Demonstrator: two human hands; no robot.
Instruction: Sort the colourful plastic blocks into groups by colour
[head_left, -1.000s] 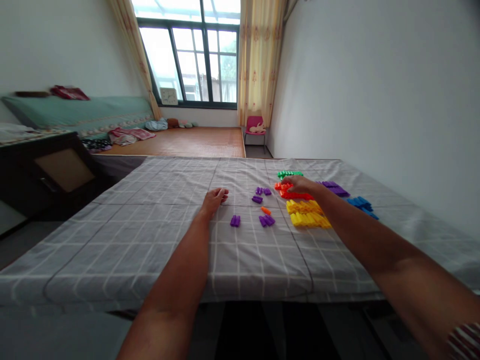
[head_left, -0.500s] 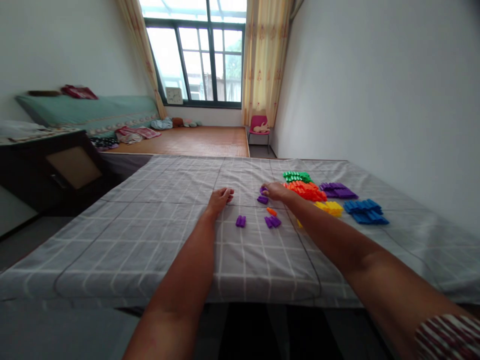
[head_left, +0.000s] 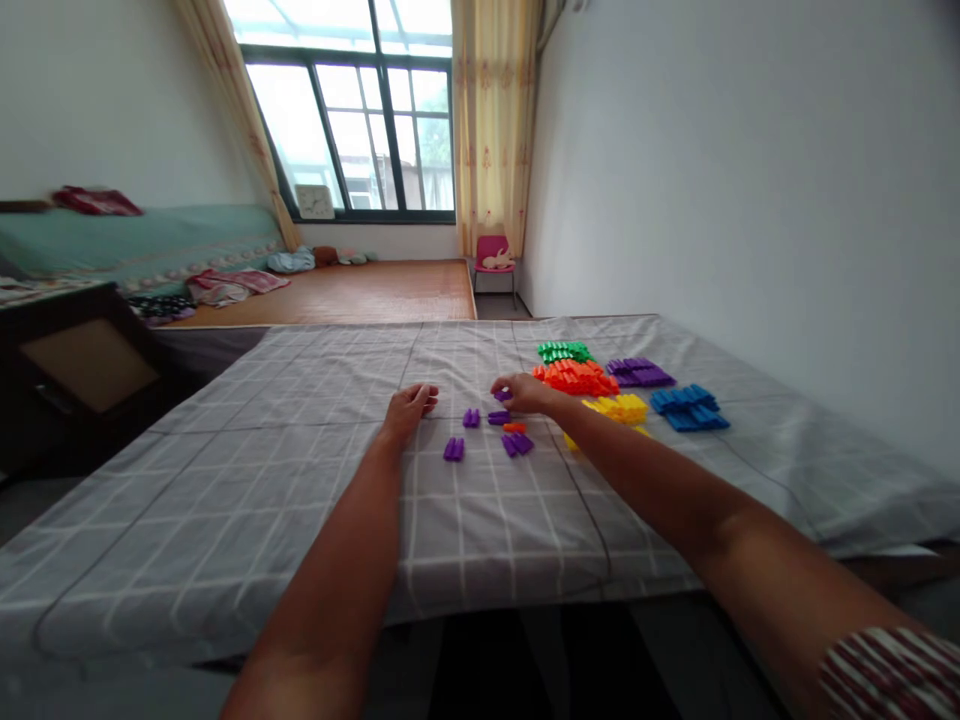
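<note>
My right hand [head_left: 525, 391] pinches a small purple plastic piece [head_left: 502, 396] between thumb and fingertips, low over the cloth. Just below those fingers lies another purple piece [head_left: 498, 417], and an orange piece [head_left: 514, 427] rests nearer to me. Purple pieces also lie in pairs: one pair [head_left: 471, 418] between my hands, a second pair [head_left: 454, 449] closer to me, and a third pair [head_left: 517, 444] below the orange one. My left hand [head_left: 412, 402] rests on the cloth to the left, fingers loosely curled and a little apart, with nothing visible in them.
Beyond my right forearm lie sorted piles: green [head_left: 565, 352], orange-red [head_left: 576, 377], purple [head_left: 640, 372], yellow [head_left: 619, 408] and blue [head_left: 688, 408]. A grey checked cloth [head_left: 300, 500] covers the table. A wall [head_left: 712, 180] stands along the right side.
The view has turned slightly right. A purple pair now lies between my hands where bare cloth showed before. The orange piece has turned from slanted to nearly level.
</note>
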